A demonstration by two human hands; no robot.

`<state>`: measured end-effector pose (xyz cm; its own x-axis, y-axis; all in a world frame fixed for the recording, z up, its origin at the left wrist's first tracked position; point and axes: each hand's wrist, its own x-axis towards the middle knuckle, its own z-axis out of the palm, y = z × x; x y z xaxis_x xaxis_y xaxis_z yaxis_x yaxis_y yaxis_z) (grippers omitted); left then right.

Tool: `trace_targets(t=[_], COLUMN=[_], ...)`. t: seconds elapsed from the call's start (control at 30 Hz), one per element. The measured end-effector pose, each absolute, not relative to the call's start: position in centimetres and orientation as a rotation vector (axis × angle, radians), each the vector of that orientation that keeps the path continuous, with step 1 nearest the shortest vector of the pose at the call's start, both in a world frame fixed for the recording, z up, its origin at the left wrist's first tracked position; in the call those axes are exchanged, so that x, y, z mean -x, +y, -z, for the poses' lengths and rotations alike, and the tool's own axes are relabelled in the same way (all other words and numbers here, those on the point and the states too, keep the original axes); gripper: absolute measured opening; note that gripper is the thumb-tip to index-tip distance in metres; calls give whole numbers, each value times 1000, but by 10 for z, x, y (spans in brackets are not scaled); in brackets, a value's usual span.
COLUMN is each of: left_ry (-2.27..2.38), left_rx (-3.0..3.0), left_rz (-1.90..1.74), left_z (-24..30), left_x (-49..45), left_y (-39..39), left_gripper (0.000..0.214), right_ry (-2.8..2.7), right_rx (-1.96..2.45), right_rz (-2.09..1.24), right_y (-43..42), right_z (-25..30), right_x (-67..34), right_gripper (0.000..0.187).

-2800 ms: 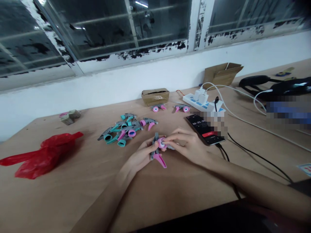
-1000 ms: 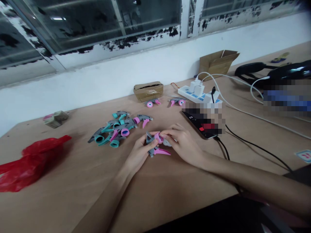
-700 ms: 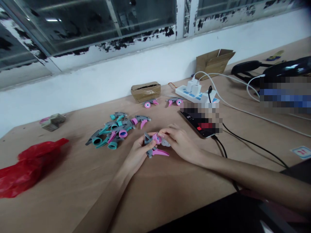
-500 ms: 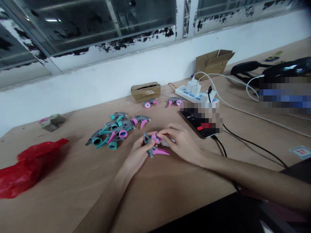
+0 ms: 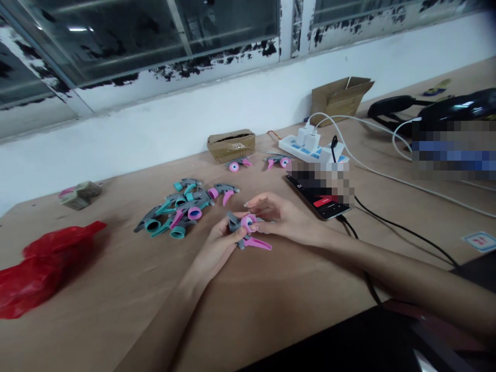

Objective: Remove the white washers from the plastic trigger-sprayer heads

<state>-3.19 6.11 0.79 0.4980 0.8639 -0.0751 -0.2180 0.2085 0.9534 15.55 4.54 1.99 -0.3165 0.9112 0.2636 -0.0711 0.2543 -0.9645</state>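
Note:
My left hand point(image 5: 222, 240) is closed around a grey trigger spray head point(image 5: 234, 222) with a pink trigger and a pink collar point(image 5: 248, 223). The collar faces up toward me and shows a pale disc inside. My right hand point(image 5: 281, 217) has its thumb against the collar's right side, while its other fingers are spread and curved above, apart from the spray head. To the left lies a pile of spray heads point(image 5: 182, 209), grey with teal or pink parts. Two more pink-and-grey spray heads point(image 5: 239, 165) point(image 5: 279, 162) rest farther back, pale rings showing in their collars.
A small cardboard box point(image 5: 231, 147) and a larger open one point(image 5: 339, 101) stand along the wall. A power strip point(image 5: 294, 148) with chargers and cables sits behind a phone point(image 5: 325, 204). On the left are a red plastic bag point(image 5: 50, 263) and greenish blocks point(image 5: 79, 196).
My right fingers have come off the collar and spread upward, leaving the thumb at its side. A pale disc now shows inside the collar. My left hand keeps its hold.

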Motion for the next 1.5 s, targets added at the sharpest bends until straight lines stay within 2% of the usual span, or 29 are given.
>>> trace_targets(t=[0.13,0.4,0.57,0.83,1.13,1.5], left_ry=[713,741,768,817,826,822], left_rx=[-1153,-1094,-1103,-1131,-1086,-1066], left_rz=[-841,-859,-873,-879,-899,-898], left_z=[-6,-9,-13,-15,-13,-12], left_x=[32,30,29,28,28,28], left_y=[61,60,59,58,59,59], left_gripper=[31,31,30,32,33,32], right_ry=[-1616,-1810,-1850,-1823,-1853,-1802], right_rx=[793,830,1034,1078,1137,1181], right_rz=[-1227,-805,-526,-566,-423,-580], right_y=[46,37,37,38,39,39], right_z=[-22,-34,-35,-34,-25,-26], right_x=[-159,-158,-158,-160,-158,-158], right_gripper=[35,29,10,10,14,12])
